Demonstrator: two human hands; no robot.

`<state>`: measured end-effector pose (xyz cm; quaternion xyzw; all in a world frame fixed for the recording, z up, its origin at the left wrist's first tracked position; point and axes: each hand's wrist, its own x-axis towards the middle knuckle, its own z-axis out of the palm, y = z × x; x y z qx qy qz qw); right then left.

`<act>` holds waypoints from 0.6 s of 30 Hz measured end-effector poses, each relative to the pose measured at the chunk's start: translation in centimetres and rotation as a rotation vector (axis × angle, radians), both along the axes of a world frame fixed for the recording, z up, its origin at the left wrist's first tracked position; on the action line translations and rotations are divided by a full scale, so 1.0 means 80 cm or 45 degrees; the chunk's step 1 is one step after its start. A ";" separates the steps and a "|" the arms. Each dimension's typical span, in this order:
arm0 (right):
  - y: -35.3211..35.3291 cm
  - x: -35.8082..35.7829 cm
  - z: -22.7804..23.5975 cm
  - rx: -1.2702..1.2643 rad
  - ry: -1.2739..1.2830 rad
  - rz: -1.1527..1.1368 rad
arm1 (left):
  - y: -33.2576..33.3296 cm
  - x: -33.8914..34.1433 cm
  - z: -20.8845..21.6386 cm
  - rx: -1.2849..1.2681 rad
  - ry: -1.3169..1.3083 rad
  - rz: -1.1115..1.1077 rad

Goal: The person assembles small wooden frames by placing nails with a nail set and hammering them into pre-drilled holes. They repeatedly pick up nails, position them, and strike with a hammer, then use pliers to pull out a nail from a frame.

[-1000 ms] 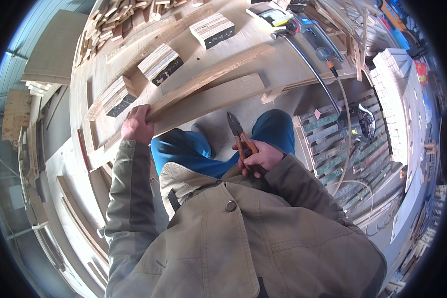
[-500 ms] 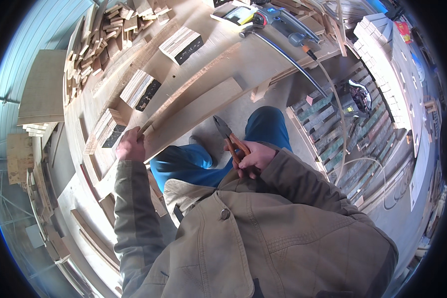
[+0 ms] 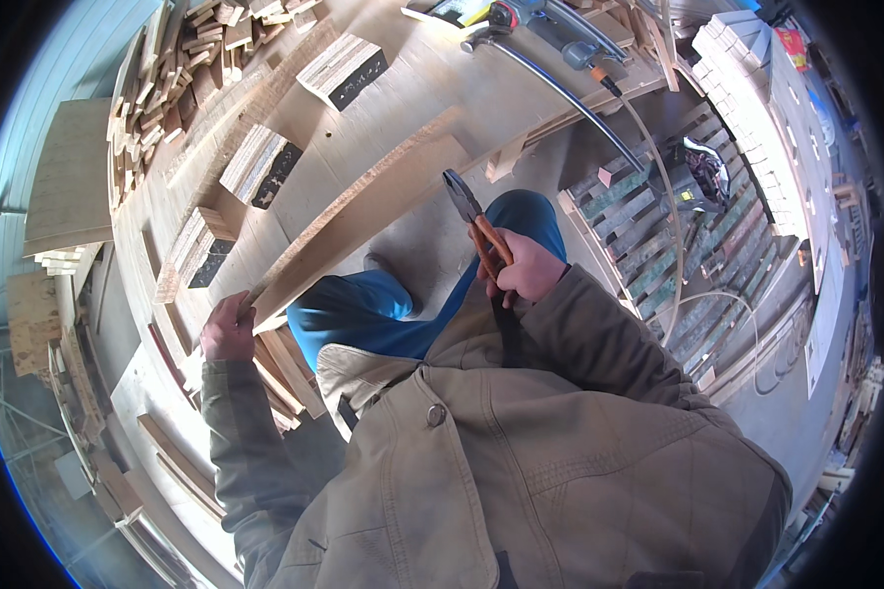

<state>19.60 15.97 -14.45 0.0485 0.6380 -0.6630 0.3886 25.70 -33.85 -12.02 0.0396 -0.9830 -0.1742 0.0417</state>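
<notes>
My left hand (image 3: 229,329) is closed around the near end of a long wooden board (image 3: 373,211). The board slants away to the right along the front edge of the worktable, its broad face turned toward me. In my right hand (image 3: 528,265) is a pair of pliers (image 3: 476,218) with orange handles and dark jaws. They point up and forward, over my right knee, apart from the board. Beyond my left hand sit several blocks of layered wood with black ends, among them a near block (image 3: 196,250) and a middle block (image 3: 261,165).
A heap of wood offcuts (image 3: 192,79) lies at the table's far left. A power tool (image 3: 521,20) with a hose (image 3: 560,93) is at the far right of the table. On the floor to the right, a slatted pallet (image 3: 658,216) carries a dark bag (image 3: 702,177).
My left hand has shifted left and nearer to me with the board, which shows more of its face. My right hand has raised the pliers slightly up and to the right.
</notes>
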 end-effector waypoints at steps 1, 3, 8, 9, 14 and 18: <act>0.000 -0.001 -0.001 0.025 0.020 -0.002 | -0.002 0.001 -0.001 -0.008 0.014 -0.033; 0.000 -0.003 -0.002 0.104 0.049 -0.019 | -0.006 0.001 -0.002 0.005 -0.001 -0.026; 0.005 -0.008 -0.008 0.251 0.198 -0.014 | -0.011 -0.001 0.002 0.080 0.013 -0.125; 0.005 -0.009 -0.010 0.304 0.235 -0.011 | -0.011 -0.001 0.003 0.094 -0.001 -0.125; 0.004 -0.010 -0.016 0.413 0.331 -0.012 | -0.011 -0.005 0.007 0.175 -0.029 -0.097; 0.003 -0.011 -0.014 0.433 0.364 -0.012 | -0.008 -0.009 0.007 0.099 -0.012 -0.108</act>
